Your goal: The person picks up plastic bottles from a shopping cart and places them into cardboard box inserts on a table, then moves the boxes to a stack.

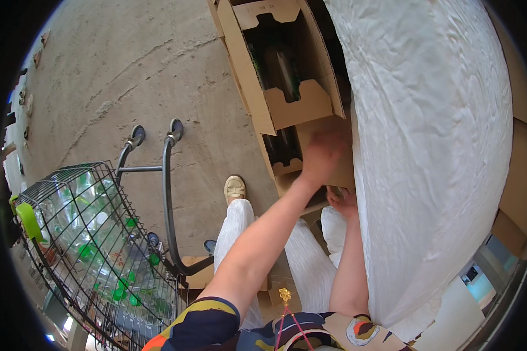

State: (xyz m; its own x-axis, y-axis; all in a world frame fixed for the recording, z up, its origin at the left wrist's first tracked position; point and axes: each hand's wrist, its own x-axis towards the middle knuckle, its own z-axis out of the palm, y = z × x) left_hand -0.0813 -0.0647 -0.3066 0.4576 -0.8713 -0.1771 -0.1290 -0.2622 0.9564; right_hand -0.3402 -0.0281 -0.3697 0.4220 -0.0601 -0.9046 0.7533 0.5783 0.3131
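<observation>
My left hand (325,153) is blurred by motion and reaches to a brown cardboard box (344,171); its fingers cannot be made out. Just below it, my right hand (342,202) has its fingers curled at the lower edge of that box. Ahead of my hands sits an open cardboard carton (304,108) with cut-out end panels. A dark green glass bottle (284,67) lies inside it. Under this carton, a second carton (288,168) shows dark glass through its opening.
A large white sheet-covered bulk (427,117) rises close on my right. To the left stands a black wire basket (108,234) full of clear plastic bottles with green caps (120,289). A dark metal cart frame (168,193) on wheels is beside it, on the cracked concrete floor (129,76).
</observation>
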